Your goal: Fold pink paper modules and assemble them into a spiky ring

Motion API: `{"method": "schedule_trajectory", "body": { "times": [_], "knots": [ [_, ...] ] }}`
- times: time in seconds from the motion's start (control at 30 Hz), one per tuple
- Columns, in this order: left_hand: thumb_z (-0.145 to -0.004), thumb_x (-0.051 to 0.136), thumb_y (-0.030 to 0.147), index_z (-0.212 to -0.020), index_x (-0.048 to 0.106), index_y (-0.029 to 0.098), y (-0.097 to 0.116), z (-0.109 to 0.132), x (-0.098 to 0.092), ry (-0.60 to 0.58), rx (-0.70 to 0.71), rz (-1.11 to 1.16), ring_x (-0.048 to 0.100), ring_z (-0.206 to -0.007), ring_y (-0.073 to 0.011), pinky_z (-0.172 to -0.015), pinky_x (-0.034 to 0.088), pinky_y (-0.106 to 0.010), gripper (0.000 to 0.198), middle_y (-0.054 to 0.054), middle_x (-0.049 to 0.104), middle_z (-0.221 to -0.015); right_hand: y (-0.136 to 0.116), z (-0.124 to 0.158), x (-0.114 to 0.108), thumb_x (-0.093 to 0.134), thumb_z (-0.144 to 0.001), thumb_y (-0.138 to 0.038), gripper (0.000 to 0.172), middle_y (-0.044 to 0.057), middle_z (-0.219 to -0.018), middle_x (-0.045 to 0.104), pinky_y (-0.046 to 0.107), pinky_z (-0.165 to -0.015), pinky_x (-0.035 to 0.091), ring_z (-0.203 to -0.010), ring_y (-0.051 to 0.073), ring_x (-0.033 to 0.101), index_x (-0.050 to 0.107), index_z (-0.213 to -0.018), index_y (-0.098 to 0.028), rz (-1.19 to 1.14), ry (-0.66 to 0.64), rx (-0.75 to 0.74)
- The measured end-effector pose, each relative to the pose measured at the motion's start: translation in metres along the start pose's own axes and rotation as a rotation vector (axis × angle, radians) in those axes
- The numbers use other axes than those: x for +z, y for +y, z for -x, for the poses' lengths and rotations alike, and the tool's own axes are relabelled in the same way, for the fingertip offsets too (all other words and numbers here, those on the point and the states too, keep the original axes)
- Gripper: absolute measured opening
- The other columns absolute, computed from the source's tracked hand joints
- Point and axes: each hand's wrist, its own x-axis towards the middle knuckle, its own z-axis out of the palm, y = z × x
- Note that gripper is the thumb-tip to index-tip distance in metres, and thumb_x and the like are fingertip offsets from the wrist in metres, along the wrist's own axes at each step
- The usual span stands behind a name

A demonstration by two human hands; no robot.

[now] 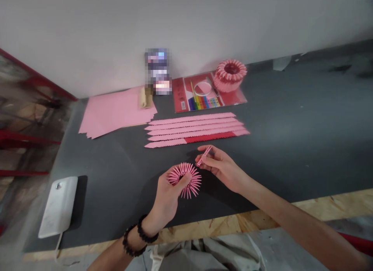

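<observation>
My left hand (167, 195) grips a pink spiky ring of folded paper pieces (186, 179) above the dark table (291, 146), thumb across its middle. My right hand (221, 168) is just right of it and pinches a short stack of pink folded pieces (204, 155) between thumb and fingers. Beaded bracelets sit on my left wrist. Behind the hands lie several long rows of stacked pink pieces (195, 125), the nearest one partly red (210, 138).
A pile of pink paper sheets (116, 112) lies at the back left. A red packet with a colour chart (204, 94) and a finished pink paper ring bowl (230, 75) stand at the back. A white device (60, 207) rests at the front left. The table's wooden edge runs along the front.
</observation>
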Motion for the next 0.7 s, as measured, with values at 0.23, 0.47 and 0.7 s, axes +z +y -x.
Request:
{"method": "schedule_trajectory", "body": {
  "times": [0.23, 0.47, 0.7],
  "knots": [
    [-0.075, 0.089, 0.033, -0.101, 0.078, 0.015, 0.0004, -0.0007, -0.0025, 0.026, 0.094, -0.065, 0.069, -0.084, -0.0164, -0.084, 0.056, -0.028, 0.034, -0.004, 0.078, -0.092, 0.0008, 0.0028, 0.0035, 0.09, -0.076, -0.027, 0.035, 0.003, -0.1, 0.079, 0.032, -0.095, 0.059, -0.092, 0.015, 0.074, 0.064, -0.099, -0.022, -0.107, -0.017, 0.056],
    [-0.078, 0.087, 0.033, -0.106, 0.076, 0.015, -0.0009, 0.0013, -0.0062, 0.035, 0.116, -0.158, 0.069, -0.089, -0.0177, -0.087, 0.056, -0.029, 0.035, -0.005, 0.078, -0.097, 0.0021, 0.0041, 0.004, 0.089, -0.077, -0.026, 0.031, 0.001, -0.099, 0.077, 0.028, -0.09, 0.061, -0.091, 0.013, 0.073, 0.066, -0.097, -0.021, -0.117, -0.011, 0.072],
    [-0.08, 0.086, 0.032, -0.107, 0.076, 0.015, -0.0039, 0.0005, -0.0058, 0.031, 0.113, -0.119, 0.069, -0.088, -0.017, -0.087, 0.056, -0.028, 0.034, -0.005, 0.078, -0.097, 0.0008, 0.0047, 0.0059, 0.092, -0.073, -0.027, 0.036, 0.002, -0.101, 0.076, 0.031, -0.091, 0.061, -0.09, 0.014, 0.072, 0.066, -0.097, -0.022, -0.092, 0.003, 0.081]
  ]
}}
